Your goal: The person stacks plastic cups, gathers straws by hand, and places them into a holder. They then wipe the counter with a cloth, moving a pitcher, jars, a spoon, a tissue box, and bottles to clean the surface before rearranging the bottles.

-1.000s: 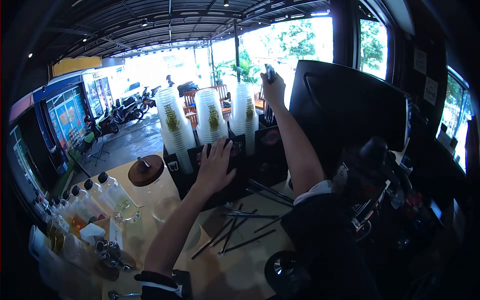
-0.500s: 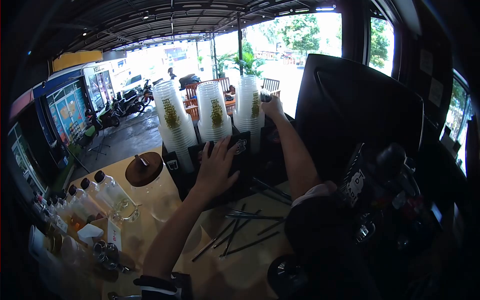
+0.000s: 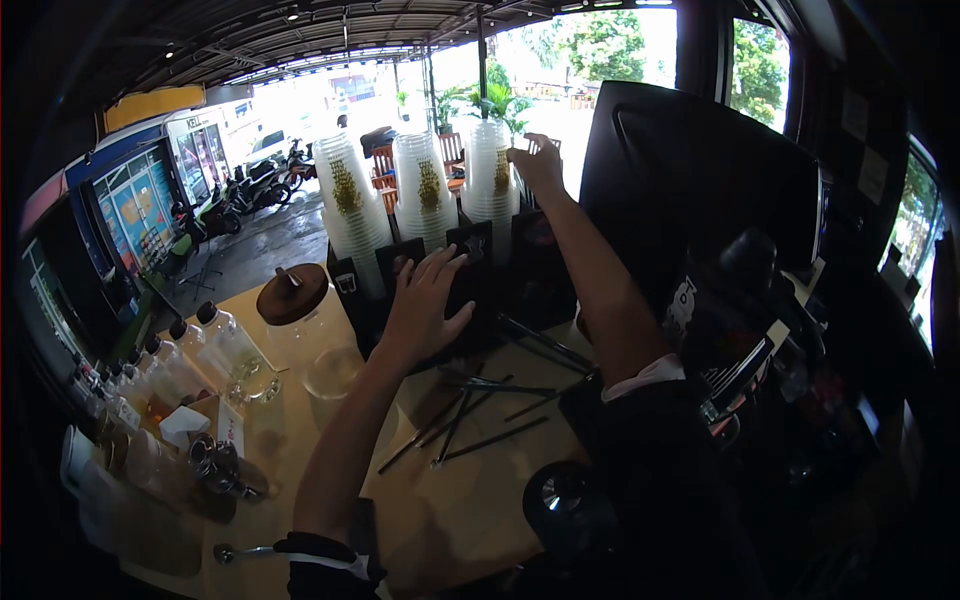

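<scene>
My right hand (image 3: 541, 168) is raised beside the right-hand stack of clear plastic cups (image 3: 488, 200). Its thumb and forefinger are apart, right at the edge of the stack, with nothing visible between them. My left hand (image 3: 428, 305) is open, fingers spread, in front of the black cup holder (image 3: 402, 255). Two more cup stacks, the middle one (image 3: 426, 205) and the left one (image 3: 352, 205), rise from the same holder, each with gold print. Below my hands, several black straws (image 3: 490, 453) lie loose on the wooden counter (image 3: 430, 530).
A glass jar (image 3: 325, 350) with a wooden lid stands left of my left forearm. Several black-capped bottles (image 3: 238, 345) line the counter's left side. A large black panel (image 3: 700, 190) rises to the right. Outside are parked motorbikes (image 3: 258, 205) and wooden chairs.
My right hand has come off a small dark patch at the right stack's side and its fingers have parted. The left hand stays spread by the holder. The view has tilted down slightly.
</scene>
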A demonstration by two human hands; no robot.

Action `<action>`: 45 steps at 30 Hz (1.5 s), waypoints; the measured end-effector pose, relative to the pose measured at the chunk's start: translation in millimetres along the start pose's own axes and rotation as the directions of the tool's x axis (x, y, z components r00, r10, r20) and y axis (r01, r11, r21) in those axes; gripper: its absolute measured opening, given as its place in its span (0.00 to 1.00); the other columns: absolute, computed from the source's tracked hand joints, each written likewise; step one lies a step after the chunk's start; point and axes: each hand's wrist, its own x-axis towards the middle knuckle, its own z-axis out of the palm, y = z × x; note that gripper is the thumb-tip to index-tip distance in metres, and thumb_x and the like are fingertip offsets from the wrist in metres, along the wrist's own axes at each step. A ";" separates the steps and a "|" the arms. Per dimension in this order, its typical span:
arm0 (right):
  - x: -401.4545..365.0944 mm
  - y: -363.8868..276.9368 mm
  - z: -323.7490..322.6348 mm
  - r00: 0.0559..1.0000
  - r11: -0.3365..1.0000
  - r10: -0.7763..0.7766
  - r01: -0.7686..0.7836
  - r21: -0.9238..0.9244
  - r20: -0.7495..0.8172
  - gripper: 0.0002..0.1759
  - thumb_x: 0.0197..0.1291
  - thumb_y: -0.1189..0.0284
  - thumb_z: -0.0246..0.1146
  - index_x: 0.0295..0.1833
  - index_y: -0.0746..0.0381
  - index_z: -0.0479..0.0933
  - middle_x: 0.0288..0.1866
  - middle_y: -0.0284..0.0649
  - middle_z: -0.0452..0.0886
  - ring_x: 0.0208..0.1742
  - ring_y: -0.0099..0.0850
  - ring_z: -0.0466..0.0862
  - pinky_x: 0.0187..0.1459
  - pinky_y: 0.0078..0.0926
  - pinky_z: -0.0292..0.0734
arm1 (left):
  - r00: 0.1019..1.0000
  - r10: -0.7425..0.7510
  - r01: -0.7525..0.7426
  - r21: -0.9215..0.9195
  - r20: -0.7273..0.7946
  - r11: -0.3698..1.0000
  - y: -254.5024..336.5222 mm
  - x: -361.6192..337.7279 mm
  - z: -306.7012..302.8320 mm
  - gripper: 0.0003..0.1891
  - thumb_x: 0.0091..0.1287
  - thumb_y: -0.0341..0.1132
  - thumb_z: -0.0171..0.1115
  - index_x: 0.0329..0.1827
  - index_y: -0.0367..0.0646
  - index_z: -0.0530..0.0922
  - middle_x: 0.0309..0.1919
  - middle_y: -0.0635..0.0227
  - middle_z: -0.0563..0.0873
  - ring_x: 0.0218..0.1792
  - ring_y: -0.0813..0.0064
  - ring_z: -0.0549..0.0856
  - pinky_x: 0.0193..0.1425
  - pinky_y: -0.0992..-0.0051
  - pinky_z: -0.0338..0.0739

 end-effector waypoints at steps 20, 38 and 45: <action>-175.4 103.4 10.8 0.311 0.274 0.827 0.504 -0.819 0.469 0.22 0.41 0.67 0.70 0.45 0.64 0.82 0.43 0.47 0.84 0.44 0.41 0.85 0.43 0.35 0.81 | 0.978 -0.206 0.210 -0.196 0.042 0.958 -8.8 -130.5 -40.7 0.23 0.58 0.40 0.63 0.56 0.42 0.74 0.56 0.59 0.78 0.60 0.59 0.75 0.67 0.60 0.63; -194.3 51.7 -5.3 0.612 0.481 0.572 0.289 -0.828 0.546 0.22 0.50 0.79 0.61 0.54 0.71 0.75 0.53 0.58 0.77 0.53 0.48 0.80 0.52 0.39 0.78 | 0.970 -0.225 0.241 -0.221 0.097 0.945 2.6 -143.6 -21.0 0.23 0.60 0.38 0.63 0.57 0.40 0.74 0.56 0.56 0.78 0.60 0.57 0.74 0.65 0.63 0.67; -217.2 35.9 11.8 0.548 0.723 0.352 0.356 -0.592 0.759 0.21 0.53 0.72 0.61 0.54 0.65 0.77 0.54 0.55 0.78 0.56 0.49 0.79 0.53 0.42 0.77 | 0.966 -0.229 0.255 -0.275 0.124 0.927 13.5 -151.3 -0.1 0.22 0.60 0.39 0.62 0.56 0.39 0.74 0.55 0.56 0.78 0.59 0.57 0.75 0.65 0.63 0.68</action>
